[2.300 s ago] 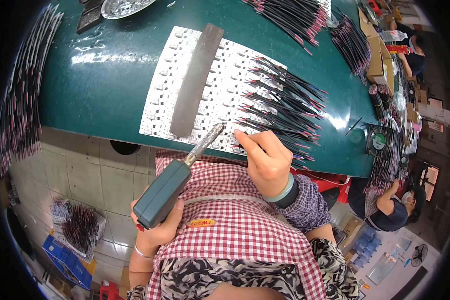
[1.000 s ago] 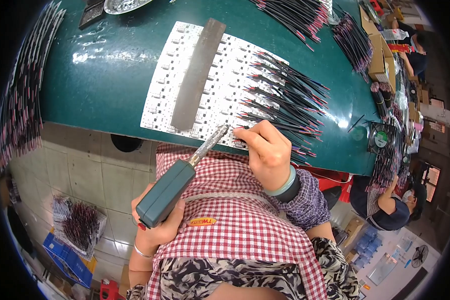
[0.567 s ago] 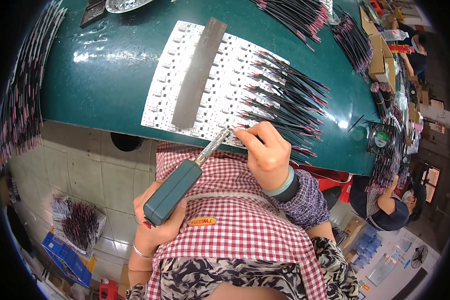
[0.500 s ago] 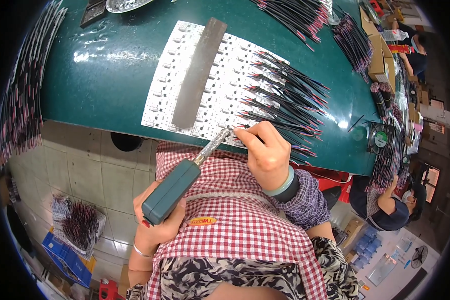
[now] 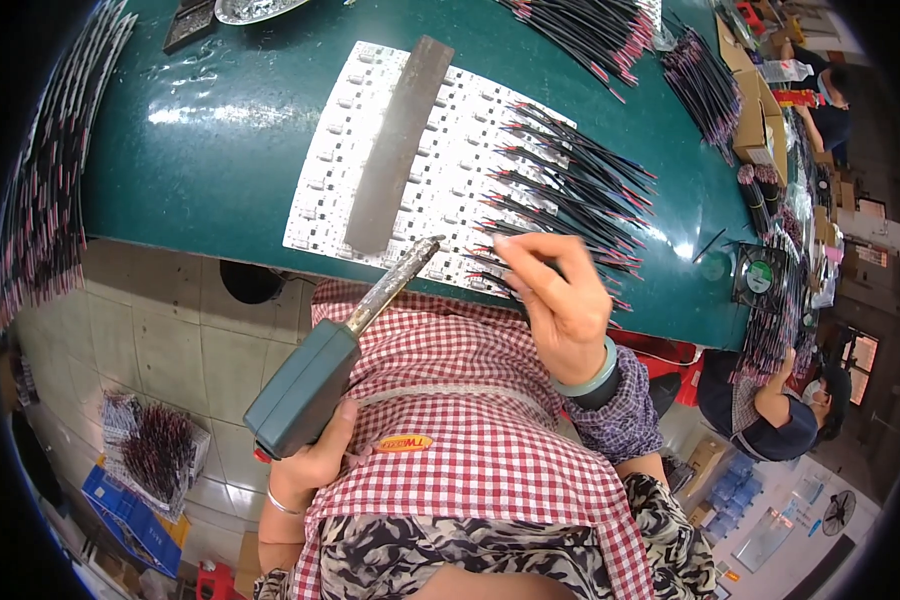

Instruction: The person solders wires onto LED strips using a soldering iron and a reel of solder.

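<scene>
My left hand grips a soldering iron by its dark green handle. The iron's metal tip points up and right, over the near edge of a white circuit board panel. My right hand is above the panel's near right part, thumb and forefinger pinched together; what they hold, if anything, is hidden. Beside and partly under that hand, several black wires with red and blue ends fan out from the board toward the right. A flat grey metal bar lies across the panel.
The green table has wire bundles at its far left, back and right. A metal dish stands at the back. A small fan sits right. Other people work on the right side.
The soldering iron has drawn back left and its tip has come away from my right fingers. My right hand has shifted slightly right, away from the iron.
</scene>
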`<state>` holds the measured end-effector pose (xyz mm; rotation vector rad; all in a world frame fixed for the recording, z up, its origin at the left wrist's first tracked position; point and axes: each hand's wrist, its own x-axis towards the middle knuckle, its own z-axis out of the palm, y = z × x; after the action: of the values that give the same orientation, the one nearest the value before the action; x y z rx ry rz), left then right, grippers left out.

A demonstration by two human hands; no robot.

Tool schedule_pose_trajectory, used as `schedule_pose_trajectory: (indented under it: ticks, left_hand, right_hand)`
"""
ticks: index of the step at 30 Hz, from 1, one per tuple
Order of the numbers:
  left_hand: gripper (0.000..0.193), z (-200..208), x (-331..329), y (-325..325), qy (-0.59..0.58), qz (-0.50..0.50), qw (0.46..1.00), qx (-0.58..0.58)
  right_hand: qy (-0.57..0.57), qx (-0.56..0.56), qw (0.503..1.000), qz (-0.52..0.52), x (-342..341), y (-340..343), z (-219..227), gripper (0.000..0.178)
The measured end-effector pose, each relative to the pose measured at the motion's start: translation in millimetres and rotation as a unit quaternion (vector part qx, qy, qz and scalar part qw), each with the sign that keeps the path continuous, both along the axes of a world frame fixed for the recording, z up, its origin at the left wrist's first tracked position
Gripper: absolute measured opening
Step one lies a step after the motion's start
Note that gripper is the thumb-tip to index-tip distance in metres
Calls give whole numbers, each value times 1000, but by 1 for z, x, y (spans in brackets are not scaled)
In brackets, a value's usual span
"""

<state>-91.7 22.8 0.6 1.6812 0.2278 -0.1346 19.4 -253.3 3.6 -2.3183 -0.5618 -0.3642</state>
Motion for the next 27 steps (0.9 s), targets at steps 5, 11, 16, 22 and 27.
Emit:
schedule_pose_trajectory:
  ticks: [5,11,16,22,27]
  left_hand:
    - [19,1,4,-2,-23,17,1000,0]
    - [21,-8,-2,3,-38,-20,996,81]
    - [20,-12,1,5,-67,-50,990,114]
    - [19,-5,9,0,-67,-72,991,88]
    - [19,-4,12,1,-74,-101,987,104]
  right_hand:
    - [53,-99,991,-79,-15,17,6,60]
    - [44,-84,995,-7,-19,15,-8,50]
    - [-26,-62,998,-16,-19,21,-15,29]
    - [-29,-81,996,-9,-19,22,-17,27]
    - [-11,-94,995,-17,-20,23,-14,32]
